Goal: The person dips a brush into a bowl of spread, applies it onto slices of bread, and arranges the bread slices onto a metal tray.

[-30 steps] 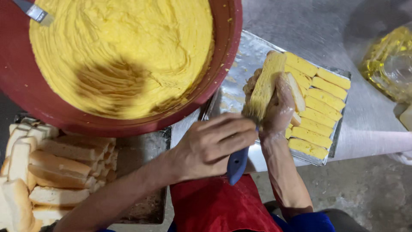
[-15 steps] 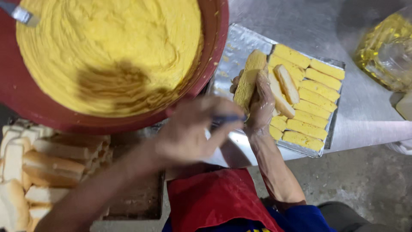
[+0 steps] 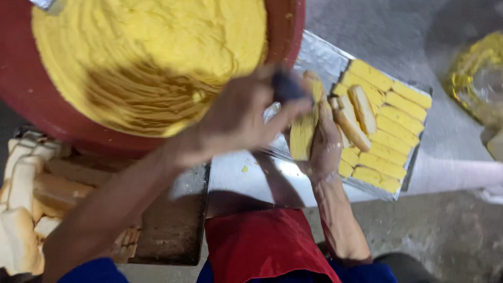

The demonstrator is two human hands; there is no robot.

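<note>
My left hand (image 3: 246, 115) grips a knife by its dark blue handle (image 3: 287, 86) and holds it against a yellow-coated bread slice (image 3: 304, 131). That slice stands on edge in my right hand (image 3: 325, 144), just in front of the metal tray. Above my left hand sits a large red bowl (image 3: 285, 31) full of yellow batter (image 3: 152, 57). The knife's blade is hidden behind the slice and my fingers.
A metal tray (image 3: 314, 57) at the right holds rows of yellow-coated slices (image 3: 390, 126). A dark tray (image 3: 167, 225) at lower left carries plain white bread pieces (image 3: 23, 204). A clear bag with yellow contents (image 3: 477, 78) lies far right. Red apron (image 3: 262, 246) below.
My left hand has risen from below the tray, bringing the knife up to the slice in my right hand. The right hand has shifted slightly left with the slice.
</note>
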